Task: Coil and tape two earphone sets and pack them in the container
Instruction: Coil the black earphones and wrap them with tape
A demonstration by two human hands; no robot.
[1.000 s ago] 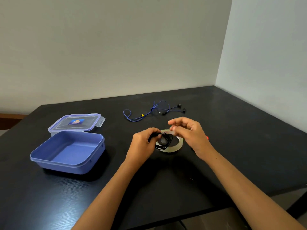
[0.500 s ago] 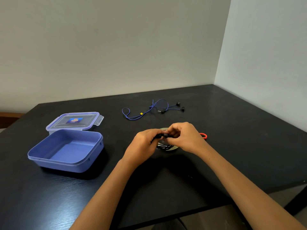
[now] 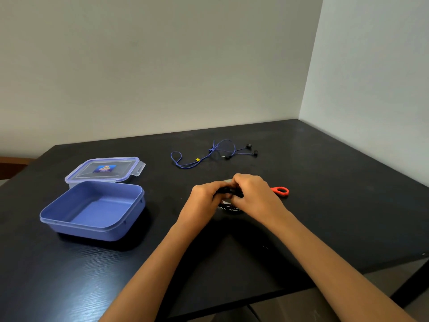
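At the middle of the black table my left hand (image 3: 204, 197) and my right hand (image 3: 254, 194) meet, both pinching a coiled black earphone set (image 3: 228, 194). Loops of its cord hang just below the fingers, over a tape roll (image 3: 228, 209) that is mostly hidden by the hands. A blue earphone set (image 3: 209, 154) lies uncoiled farther back. At the left stands the open blue container (image 3: 92, 211), with its clear lid (image 3: 104, 169) lying flat behind it.
A red scissors handle (image 3: 281, 190) pokes out to the right of my right hand. The black table (image 3: 336, 194) reaches a wall corner at the back right, and its front edge runs close under my forearms.
My right hand came down from above the tape roll and closed onto the black coil beside my left hand. The red handle came into sight.
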